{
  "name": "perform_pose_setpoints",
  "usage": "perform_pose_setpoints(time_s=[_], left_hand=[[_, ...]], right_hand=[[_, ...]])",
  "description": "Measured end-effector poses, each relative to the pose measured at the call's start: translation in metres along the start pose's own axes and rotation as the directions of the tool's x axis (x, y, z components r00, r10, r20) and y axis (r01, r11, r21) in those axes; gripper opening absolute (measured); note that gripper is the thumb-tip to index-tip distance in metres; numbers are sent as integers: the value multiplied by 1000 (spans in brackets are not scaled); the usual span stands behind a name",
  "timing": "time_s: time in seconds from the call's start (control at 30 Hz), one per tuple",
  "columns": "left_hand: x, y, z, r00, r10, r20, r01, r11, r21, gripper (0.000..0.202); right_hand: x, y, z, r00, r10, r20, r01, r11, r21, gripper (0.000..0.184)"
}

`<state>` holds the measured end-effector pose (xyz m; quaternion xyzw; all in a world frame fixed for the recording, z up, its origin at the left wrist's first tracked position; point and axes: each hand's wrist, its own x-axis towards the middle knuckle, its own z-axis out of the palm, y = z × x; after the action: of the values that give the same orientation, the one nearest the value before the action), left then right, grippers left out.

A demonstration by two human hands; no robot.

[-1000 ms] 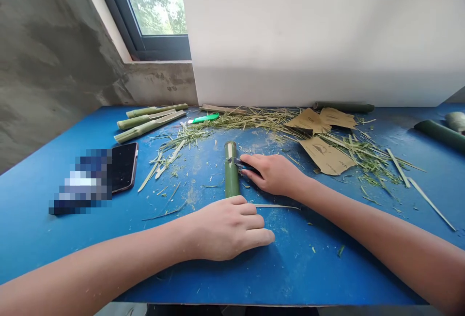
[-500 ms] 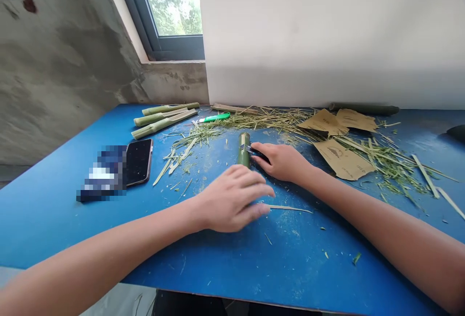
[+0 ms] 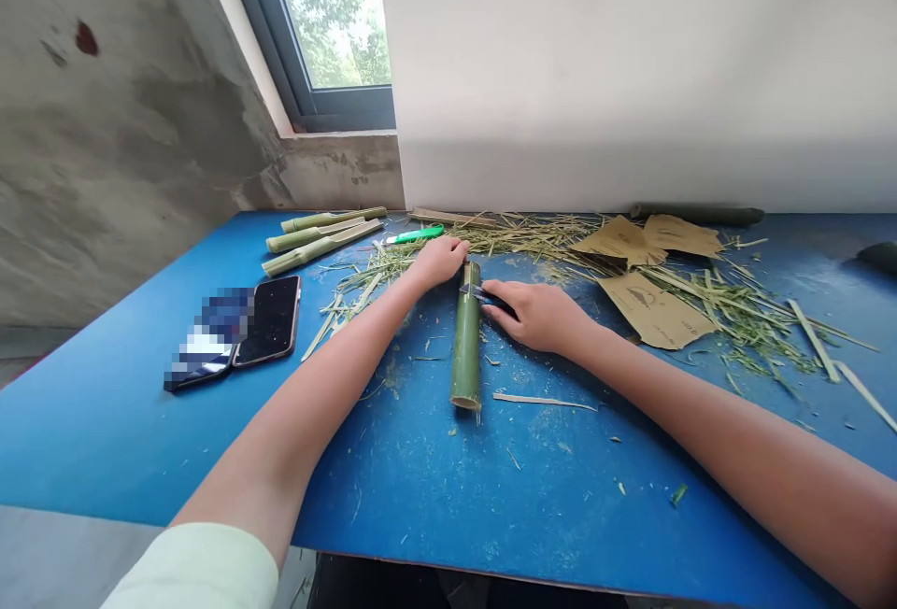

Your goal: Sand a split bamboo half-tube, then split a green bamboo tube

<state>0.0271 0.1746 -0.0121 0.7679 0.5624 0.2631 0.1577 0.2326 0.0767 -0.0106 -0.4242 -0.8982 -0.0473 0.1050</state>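
A green bamboo tube (image 3: 466, 347) lies lengthwise before me, its cut near end showing and a pale strip exposed near its far end. My right hand (image 3: 536, 312) is closed around a dark-handled knife (image 3: 485, 295), whose blade lies across the pale part of the tube. At the tube's far end, my left hand (image 3: 440, 261) has its fingers curled together against the bamboo; the fingertips show only partly. A thin bamboo strip (image 3: 543, 400) rests on the table to the right of the tube.
On the blue table (image 3: 434, 488), several cut bamboo pieces (image 3: 322, 247) and a green-handled cutter (image 3: 417, 234) lie at the back left. A phone (image 3: 267, 319) is at left. Shavings (image 3: 747, 324), brown sandpaper pieces (image 3: 655, 310) and another bamboo tube (image 3: 697, 214) spread along the back right.
My left hand has moved away from me, from over the tube's near part to its far end, uncovering the tube. My right hand keeps the knife at about the same spot.
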Motion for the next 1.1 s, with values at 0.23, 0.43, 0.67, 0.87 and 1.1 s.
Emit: perform_pose_setpoints(time_s=[0.23, 0.43, 0.67, 0.87, 1.1], left_hand=[[-4, -12, 15, 993, 118, 7, -116, 989, -95, 44], [-2, -12, 15, 993, 114, 25, -110, 986, -125, 44], [-6, -12, 10, 993, 87, 79, -74, 984, -162, 36], [-4, -14, 11, 990, 97, 99, -78, 981, -179, 31], [-4, -16, 11, 990, 98, 105, -77, 980, -181, 30]], right_hand=[[2, 2, 2, 1000, -2, 4, 2, 1000, 25, 41], [2, 1, 2, 1000, -6, 4, 6, 999, 37, 40], [4, -2, 1, 1000, 0, 12, 0, 1000, 18, 39], [6, 1, 2, 997, -74, 10, 74, 997, 23, 39], [5, 8, 3, 990, -138, 38, 135, 989, 65, 39]])
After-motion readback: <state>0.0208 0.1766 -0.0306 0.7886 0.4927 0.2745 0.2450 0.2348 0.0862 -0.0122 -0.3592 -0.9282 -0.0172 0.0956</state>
